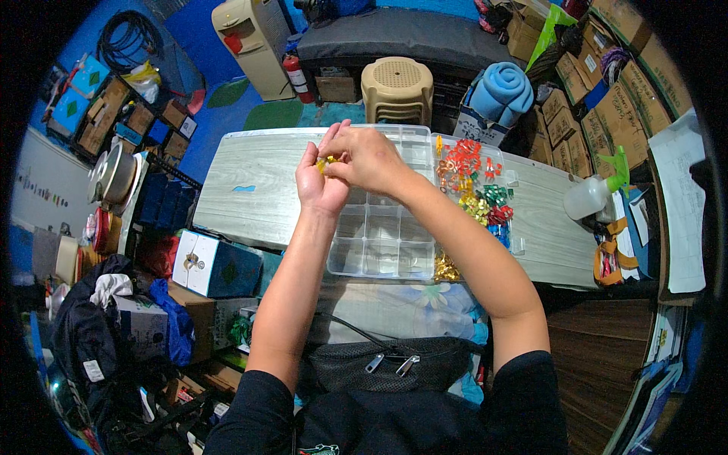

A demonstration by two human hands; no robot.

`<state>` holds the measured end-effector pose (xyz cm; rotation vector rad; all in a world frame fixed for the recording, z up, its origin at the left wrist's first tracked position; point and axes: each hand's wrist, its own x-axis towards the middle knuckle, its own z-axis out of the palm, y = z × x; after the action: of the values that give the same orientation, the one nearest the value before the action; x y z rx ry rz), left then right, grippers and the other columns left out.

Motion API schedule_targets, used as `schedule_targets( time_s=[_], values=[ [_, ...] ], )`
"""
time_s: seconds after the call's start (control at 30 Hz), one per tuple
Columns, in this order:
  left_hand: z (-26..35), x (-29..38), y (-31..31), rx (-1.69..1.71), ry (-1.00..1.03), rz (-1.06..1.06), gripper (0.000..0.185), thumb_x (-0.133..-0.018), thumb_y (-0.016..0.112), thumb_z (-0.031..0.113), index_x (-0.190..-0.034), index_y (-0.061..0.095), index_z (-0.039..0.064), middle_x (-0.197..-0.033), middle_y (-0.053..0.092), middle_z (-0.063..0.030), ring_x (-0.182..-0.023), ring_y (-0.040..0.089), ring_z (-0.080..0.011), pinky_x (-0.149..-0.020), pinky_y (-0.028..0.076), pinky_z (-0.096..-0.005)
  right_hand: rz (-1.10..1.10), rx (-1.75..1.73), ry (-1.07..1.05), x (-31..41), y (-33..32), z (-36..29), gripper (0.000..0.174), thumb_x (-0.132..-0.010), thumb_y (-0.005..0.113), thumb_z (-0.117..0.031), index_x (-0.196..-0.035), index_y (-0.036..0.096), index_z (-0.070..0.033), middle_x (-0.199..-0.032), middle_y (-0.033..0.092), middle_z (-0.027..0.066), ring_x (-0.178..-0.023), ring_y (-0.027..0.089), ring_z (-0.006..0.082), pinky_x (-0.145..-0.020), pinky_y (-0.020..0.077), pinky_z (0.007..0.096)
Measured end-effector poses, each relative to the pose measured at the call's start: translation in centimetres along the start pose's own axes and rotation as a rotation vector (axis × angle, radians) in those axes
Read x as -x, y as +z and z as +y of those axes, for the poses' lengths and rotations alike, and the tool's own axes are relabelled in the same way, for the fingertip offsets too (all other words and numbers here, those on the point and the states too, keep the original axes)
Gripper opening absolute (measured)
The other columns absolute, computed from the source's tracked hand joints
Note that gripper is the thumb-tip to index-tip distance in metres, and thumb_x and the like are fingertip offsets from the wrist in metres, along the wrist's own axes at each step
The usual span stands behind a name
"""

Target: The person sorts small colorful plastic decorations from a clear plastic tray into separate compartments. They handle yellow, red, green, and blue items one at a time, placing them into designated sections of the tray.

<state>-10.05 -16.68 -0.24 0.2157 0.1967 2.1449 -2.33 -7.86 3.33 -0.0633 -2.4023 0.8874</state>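
Note:
My left hand (317,182) is turned palm up and cups some small shiny yellow pieces (325,164). Over that palm bends my right hand (369,156), its thumb and fingertips closed around the yellow pieces; the fingers partly hide them. Below both hands lies an open clear plastic compartment box (382,227) with a grid of dividers. Beside it, a second clear tray section (489,162) carries red clips (463,156), green pieces (493,195), yellow pieces (475,209) and blue pieces (500,234). Gold pieces (447,268) lie at its near end, partly behind my right forearm.
The box rests on a wood-grain table (256,187). A spray bottle (591,196) with a green head stands at the right end. Beyond the table are stacked plastic stools (397,85) and a box with a rolled blue mat (500,94). Cartons (617,114) are piled at right.

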Motion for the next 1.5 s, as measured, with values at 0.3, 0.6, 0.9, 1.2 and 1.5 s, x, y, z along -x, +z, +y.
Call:
schedule_targets(
  time_s=[0.3, 0.6, 0.9, 1.2, 1.5],
  values=[
    [0.4, -0.3, -0.6, 0.063, -0.002, 0.002, 0.05, -0.097, 0.02, 0.029, -0.133, 0.03, -0.005, -0.139, 0.033, -0.019, -0.128, 0.033, -0.0309, -0.11, 0.023, -0.0424, -0.182, -0.22, 0.169, -1.1, -0.9, 0.5, 0.018, -0.066, 0.068, -0.015, -0.083, 0.07, -0.011, -0.078, 0.066, 0.0094, -0.075, 0.064, 0.0232, -0.069, 0.0507, 0.0325],
    [0.4, -0.3, -0.1, 0.075, 0.017, 0.028, 0.05, -0.097, 0.019, 0.028, -0.133, 0.031, -0.005, -0.139, 0.033, -0.0192, -0.128, 0.033, -0.0307, -0.108, 0.026, -0.0413, -0.124, -0.067, 0.121, -1.3, -0.1, 0.1, 0.023, -0.064, 0.072, -0.02, -0.084, 0.07, -0.008, -0.078, 0.068, 0.0111, -0.072, 0.066, 0.0243, -0.068, 0.0521, 0.0327],
    [2.0, -0.2, -1.5, 0.275, -0.001, -0.005, 0.047, -0.097, 0.024, 0.025, -0.13, 0.035, -0.005, -0.139, 0.035, -0.019, -0.131, 0.03, -0.0317, -0.108, 0.027, -0.043, 0.017, -0.311, 0.259, -3.2, -2.3, 4.4, 0.016, -0.074, 0.07, -0.009, -0.089, 0.069, -0.003, -0.08, 0.067, 0.0055, -0.072, 0.062, 0.0098, -0.067, 0.0493, 0.0246],
    [2.3, -0.1, -2.2, 0.289, 0.009, -0.007, 0.047, -0.096, 0.024, 0.024, -0.132, 0.032, -0.005, -0.141, 0.032, -0.0177, -0.133, 0.026, -0.0326, -0.109, 0.024, -0.0448, 0.038, -0.042, 0.334, -2.0, -1.3, 7.3, 0.016, -0.071, 0.071, -0.017, -0.084, 0.071, -0.007, -0.08, 0.068, 0.0099, -0.072, 0.066, 0.0178, -0.067, 0.051, 0.03],
    [1.3, -1.2, -1.6, 0.156, -0.036, -0.013, 0.048, -0.097, 0.024, 0.025, -0.133, 0.029, -0.006, -0.137, 0.035, -0.0217, -0.128, 0.033, -0.0329, -0.107, 0.026, -0.0432, -0.137, -0.153, 0.151, -2.7, -1.8, 2.9, 0.02, -0.071, 0.07, -0.022, -0.087, 0.07, -0.01, -0.079, 0.068, 0.0095, -0.072, 0.065, 0.0187, -0.069, 0.0497, 0.0302]
  ],
)
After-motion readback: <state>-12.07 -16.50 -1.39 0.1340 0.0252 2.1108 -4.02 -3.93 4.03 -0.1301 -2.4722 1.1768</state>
